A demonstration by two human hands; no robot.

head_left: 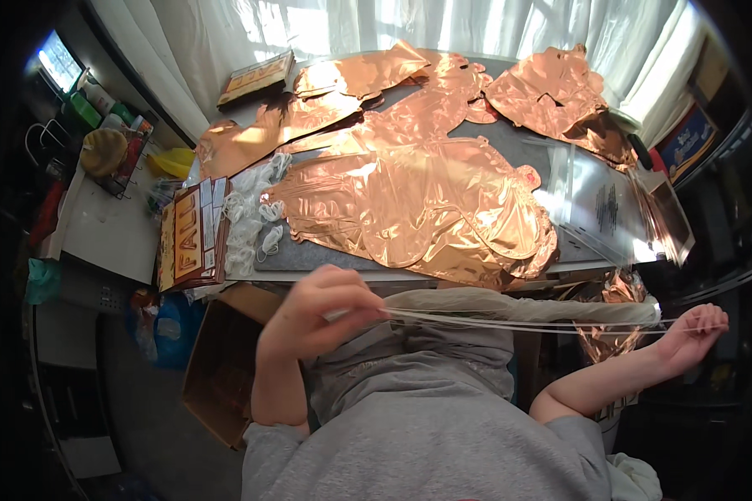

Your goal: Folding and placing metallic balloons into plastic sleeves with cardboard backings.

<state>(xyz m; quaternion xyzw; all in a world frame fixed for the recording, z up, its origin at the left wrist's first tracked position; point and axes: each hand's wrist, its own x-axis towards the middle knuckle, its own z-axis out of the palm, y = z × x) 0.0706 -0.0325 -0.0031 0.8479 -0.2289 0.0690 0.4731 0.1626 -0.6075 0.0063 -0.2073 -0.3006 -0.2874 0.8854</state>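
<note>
Thin white string [510, 325] is stretched in several strands across my lap, held between my two hands. My left hand [326, 305] pinches it at one end, in front of the table's near edge. At the far right my right hand [695, 336] is closed around the other end. Beyond them, flat copper foil balloons [426, 204] lie piled on the grey tabletop. Coils of white string [251, 204] rest beside the balloons, on the left. Below the strands lies a long pale bundle [560, 312] whose kind I cannot make out.
Printed cards [188, 238] are stacked at the table's left edge, with another stack [256, 79] at the back. Clear plastic sleeves [593, 200] lie on the right. An open cardboard box [217, 367] stands below left, near a blue bag [175, 330]. White curtains [351, 29] hang behind.
</note>
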